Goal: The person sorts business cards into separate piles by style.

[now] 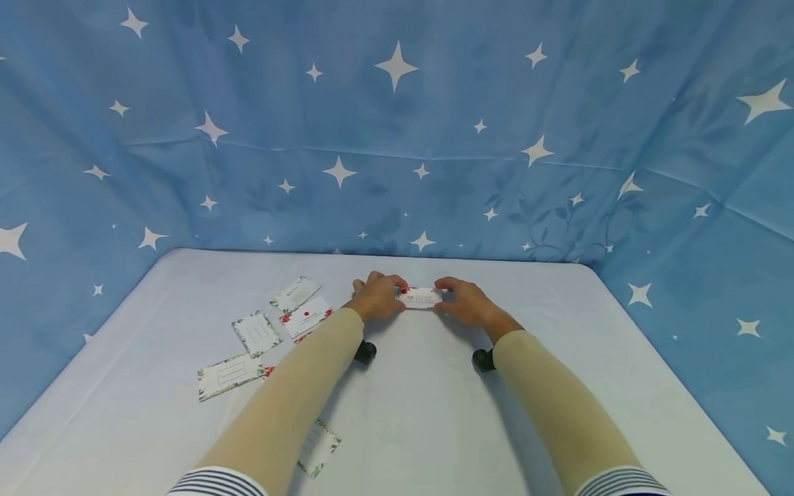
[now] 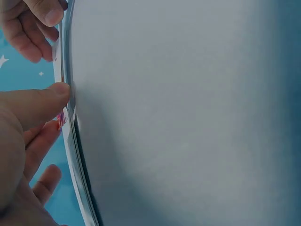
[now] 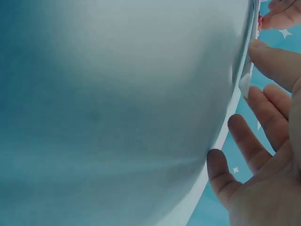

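A small white card (image 1: pixel 420 297) with printed text and red flowers at a corner is held near the far side of the white table (image 1: pixel 422 393). My left hand (image 1: pixel 375 297) pinches its left end between thumb and fingers. At the right end, my right hand (image 1: pixel 469 303) holds it the same way. The left wrist view shows the left thumb (image 2: pixel 59 89) on the near edge, fingers behind. From the right wrist, the card's corner (image 3: pixel 245 84) shows between thumb and fingers, and the other right-hand fingers (image 3: pixel 249 141) are spread.
Several floral-edged cards lie at the left, among them a green-bordered one (image 1: pixel 257 333), one with a red dot (image 1: pixel 307 315) and one with a rectangle (image 1: pixel 229 376). Another card (image 1: pixel 319 448) is partly under my left forearm. A blue starry curtain (image 1: pixel 397 138) hangs behind the table.
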Tool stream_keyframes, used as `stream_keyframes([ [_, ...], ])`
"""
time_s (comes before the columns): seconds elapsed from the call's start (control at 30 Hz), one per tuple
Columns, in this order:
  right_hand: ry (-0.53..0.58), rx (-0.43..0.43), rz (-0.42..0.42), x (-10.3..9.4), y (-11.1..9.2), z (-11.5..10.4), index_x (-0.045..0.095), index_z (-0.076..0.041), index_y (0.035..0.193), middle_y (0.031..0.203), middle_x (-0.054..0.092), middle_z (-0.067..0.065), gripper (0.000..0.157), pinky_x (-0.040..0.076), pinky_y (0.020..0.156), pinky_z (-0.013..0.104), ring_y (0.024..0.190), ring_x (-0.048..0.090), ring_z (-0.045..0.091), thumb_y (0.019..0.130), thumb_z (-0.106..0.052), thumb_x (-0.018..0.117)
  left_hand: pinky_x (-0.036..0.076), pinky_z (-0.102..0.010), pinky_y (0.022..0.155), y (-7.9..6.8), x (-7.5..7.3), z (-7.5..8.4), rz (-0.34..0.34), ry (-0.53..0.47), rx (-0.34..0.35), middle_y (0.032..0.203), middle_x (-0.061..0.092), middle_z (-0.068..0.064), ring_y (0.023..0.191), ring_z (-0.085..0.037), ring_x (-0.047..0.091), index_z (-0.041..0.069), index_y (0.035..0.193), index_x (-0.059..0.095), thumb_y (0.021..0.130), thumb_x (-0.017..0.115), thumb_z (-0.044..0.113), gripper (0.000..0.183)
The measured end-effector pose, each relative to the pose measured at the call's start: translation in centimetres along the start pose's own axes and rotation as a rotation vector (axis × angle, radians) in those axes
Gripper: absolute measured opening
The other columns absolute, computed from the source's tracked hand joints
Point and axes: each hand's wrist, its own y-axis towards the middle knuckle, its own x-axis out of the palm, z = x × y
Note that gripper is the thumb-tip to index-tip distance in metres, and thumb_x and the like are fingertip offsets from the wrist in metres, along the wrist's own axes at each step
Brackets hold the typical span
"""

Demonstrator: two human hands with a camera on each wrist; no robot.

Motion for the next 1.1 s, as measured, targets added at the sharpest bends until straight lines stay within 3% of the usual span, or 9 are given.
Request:
stream_keyframes([
  [0.3, -0.046, 0.015, -0.025, 0.4, 0.5, -0.6, 0.05, -0.017, 0.148, 0.152, 0.044, 0.014, 0.059, 0.026, 0.111, 0.06, 0.14, 0.036, 0.037, 0.093, -0.025, 0.073, 0.02, -0.057, 0.105, 0.1, -0.1, -0.6, -0.028, -0.016, -0.014, 0.137, 0.055, -0.004, 0.137, -0.028, 0.032, 0.023, 0.135, 0.062, 0.093, 0.072, 0.026, 0.043],
  [0.63, -0.074, -0.006, -0.029, 0.4, 1.3, -0.5, 0.048, -0.017, 0.15, 0.152, 0.044, 0.015, 0.062, 0.026, 0.112, 0.058, 0.142, 0.036, 0.037, 0.094, -0.026, 0.072, 0.022, -0.055, 0.102, 0.2, -0.5, -0.6, -0.038, 0.04, 0.002, 0.136, 0.057, -0.004, 0.134, -0.027, 0.033, 0.023, 0.137, 0.061, 0.094, 0.071, 0.027, 0.044],
  [0.9, -0.083, -0.015, -0.043, 0.5, 1.4, -0.6, 0.046, -0.014, 0.151, 0.154, 0.042, 0.016, 0.064, 0.025, 0.113, 0.057, 0.143, 0.033, 0.038, 0.094, -0.027, 0.072, 0.02, -0.056, 0.104, 0.0, -0.6, -1.1, -0.04, -0.012, -0.014, 0.14, 0.053, -0.006, 0.136, -0.028, 0.032, 0.025, 0.139, 0.059, 0.093, 0.072, 0.03, 0.048],
  [1.1, -0.169, 0.003, -0.01, 0.4, 0.6, -1.1, 0.045, -0.015, 0.152, 0.149, 0.045, 0.02, 0.068, 0.027, 0.11, 0.061, 0.138, 0.038, 0.041, 0.093, -0.036, 0.072, 0.022, -0.056, 0.102, -1.1, -2.1, -1.7, -0.03, -0.081, 0.019, 0.14, 0.051, -0.008, 0.133, -0.029, 0.033, 0.025, 0.141, 0.058, 0.094, 0.071, 0.033, 0.049],
])
